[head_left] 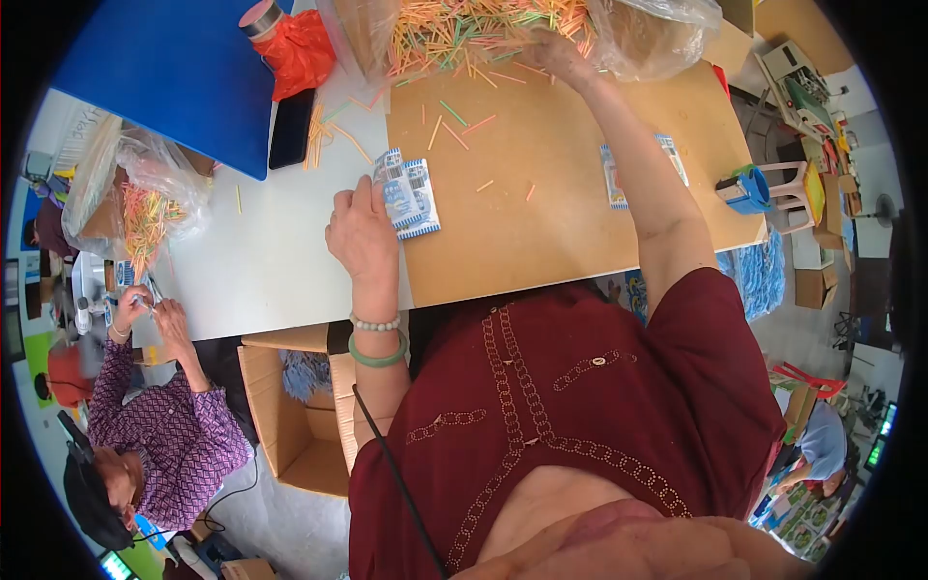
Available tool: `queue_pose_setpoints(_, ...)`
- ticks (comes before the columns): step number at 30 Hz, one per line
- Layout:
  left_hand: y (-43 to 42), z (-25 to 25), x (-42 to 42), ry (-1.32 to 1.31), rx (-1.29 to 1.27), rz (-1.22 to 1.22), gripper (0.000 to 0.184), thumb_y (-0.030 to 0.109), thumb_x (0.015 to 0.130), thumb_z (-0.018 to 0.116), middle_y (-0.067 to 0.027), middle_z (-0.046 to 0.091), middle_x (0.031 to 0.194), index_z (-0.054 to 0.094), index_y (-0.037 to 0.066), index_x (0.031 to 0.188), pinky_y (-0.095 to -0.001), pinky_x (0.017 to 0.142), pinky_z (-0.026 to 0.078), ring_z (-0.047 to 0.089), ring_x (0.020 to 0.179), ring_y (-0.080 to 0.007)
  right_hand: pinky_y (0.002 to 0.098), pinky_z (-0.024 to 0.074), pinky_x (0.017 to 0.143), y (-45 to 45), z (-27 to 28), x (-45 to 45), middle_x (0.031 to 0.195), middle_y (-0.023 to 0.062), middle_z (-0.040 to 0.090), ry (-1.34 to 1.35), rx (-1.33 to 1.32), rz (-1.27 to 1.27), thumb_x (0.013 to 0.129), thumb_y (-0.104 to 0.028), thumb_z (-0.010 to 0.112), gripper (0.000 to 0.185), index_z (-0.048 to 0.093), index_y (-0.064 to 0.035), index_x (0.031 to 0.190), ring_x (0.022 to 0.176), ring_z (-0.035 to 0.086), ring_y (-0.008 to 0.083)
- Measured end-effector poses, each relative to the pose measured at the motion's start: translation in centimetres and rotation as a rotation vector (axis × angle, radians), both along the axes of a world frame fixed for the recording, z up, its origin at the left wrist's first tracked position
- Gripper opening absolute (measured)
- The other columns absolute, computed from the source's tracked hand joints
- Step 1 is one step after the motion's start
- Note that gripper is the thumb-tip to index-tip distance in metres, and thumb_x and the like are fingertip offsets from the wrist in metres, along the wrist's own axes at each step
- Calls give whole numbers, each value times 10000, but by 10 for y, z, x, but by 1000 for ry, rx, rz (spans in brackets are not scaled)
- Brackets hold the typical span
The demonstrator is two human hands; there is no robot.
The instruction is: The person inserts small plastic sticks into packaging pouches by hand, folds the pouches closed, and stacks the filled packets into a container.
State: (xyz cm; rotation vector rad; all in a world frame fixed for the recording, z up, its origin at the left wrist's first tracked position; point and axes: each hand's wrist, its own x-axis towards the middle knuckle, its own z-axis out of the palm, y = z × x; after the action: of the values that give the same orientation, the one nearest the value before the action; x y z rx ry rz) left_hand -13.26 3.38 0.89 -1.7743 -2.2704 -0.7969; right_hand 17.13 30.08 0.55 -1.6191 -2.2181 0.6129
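My left hand, with a beaded bracelet and a green bangle at the wrist, grips the left edge of small blue-and-white printed packets. They overlap on the table. My right hand reaches to the near edge of a big heap of thin orange, yellow, pink and green sticks; its fingertips are lost among them, so I cannot tell what they hold. Several loose sticks lie between my hands. Beneath my right forearm are more printed packets, partly covered by the arm.
A dark phone, a red-wrapped bottle and a blue panel stand at the upper left. A co-worker's hands work beside another bag of sticks. Below the table edge is an open cardboard box. A blue basket is at the right.
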Motion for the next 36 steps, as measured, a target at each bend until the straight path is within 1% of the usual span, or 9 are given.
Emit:
queue_pose_setpoints(4, -3, 2, -6, -201, 119, -103, 170, 177, 912, 543, -60, 617, 788, 639, 108, 1035, -327, 609, 468, 610, 685, -210, 399, 476, 801, -12, -8, 4, 1019, 183, 616, -170, 156, -66, 857, -330, 575, 507, 484, -51, 1270, 916, 596, 310)
queue_pose_setpoints(6, -5, 3, -8, -938, 122, -195, 119, 51, 889, 541, -42, 645, 801, 604, 34, 989, -255, 596, 460, 594, 659, -116, 368, 484, 741, -13, -3, 5, 917, 159, 630, -164, 207, -73, 856, -341, 582, 513, 489, -56, 1272, 818, 605, 265)
queue_pose_setpoints(8, -9, 10, -7, -1182, 118, -202, 90, 10, 872, 542, -43, 649, 807, 587, 11, 950, -232, 594, 451, 585, 662, -94, 269, 442, 655, -27, 15, 3, 802, 37, 566, 479, -232, -90, 921, -158, 523, 226, 544, 19, 1060, 714, 516, 127)
queue_pose_setpoints(11, -12, 21, -2, -1507, 113, -221, 60, -36, 842, 559, -54, 653, 820, 564, -10, 896, -214, 610, 460, 588, 677, -86, 244, 435, 657, -63, 25, -11, 810, 33, 560, 1022, -286, -111, 934, -120, 501, 162, 551, 17, 1006, 719, 511, 108)
queue_pose_setpoints(18, -19, 28, 19, -1820, -49, -444, 177, -50, 841, 562, -86, 667, 924, 567, -30, 1018, -271, 778, 526, 642, 786, -132, 255, 419, 705, -147, -10, -53, 791, 26, 531, 1421, -401, 208, 944, -134, 490, 132, 533, -9, 957, 754, 511, 119)
queue_pose_setpoints(25, 2, 17, 70, -1388, 86, -853, 285, -6, 860, 565, -128, 588, 1199, 548, -21, 1144, -307, 878, 486, 574, 1083, -204, 293, 438, 793, -219, -26, -81, 894, 10, 536, 1161, -241, 241, 943, -165, 509, 144, 505, -45, 1024, 843, 518, 122)
queue_pose_setpoints(28, 6, 1, 87, -1022, -12, -886, 385, 9, 879, 573, -39, 595, 1134, 516, 5, 1259, -225, 847, 445, 550, 991, -96, 299, 452, 792, -223, -61, -81, 916, 22, 544, 1136, -89, 269, 924, -157, 537, 159, 481, -60, 1037, 847, 532, 136)
queue_pose_setpoints(30, 3, -2, 94, -815, -89, -876, 323, 37, 869, 560, -132, 577, 1214, 514, -11, 1185, -305, 894, 462, 567, 1084, -261, 304, 455, 794, -215, -71, -77, 950, 27, 549, 995, 49, 284, 916, -153, 546, 178, 472, -70, 1056, 862, 533, 137)
queue_pose_setpoints(36, -16, 9, 87, -977, -243, -867, 316, 23, 871, 560, -56, 644, 1020, 525, -14, 1183, -293, 849, 484, 602, 955, -152, 271, 449, 754, -226, -57, -76, 910, 19, 548, 874, 286, 283, 875, -138, 586, 239, 505, -76, 1091, 833, 524, 112)
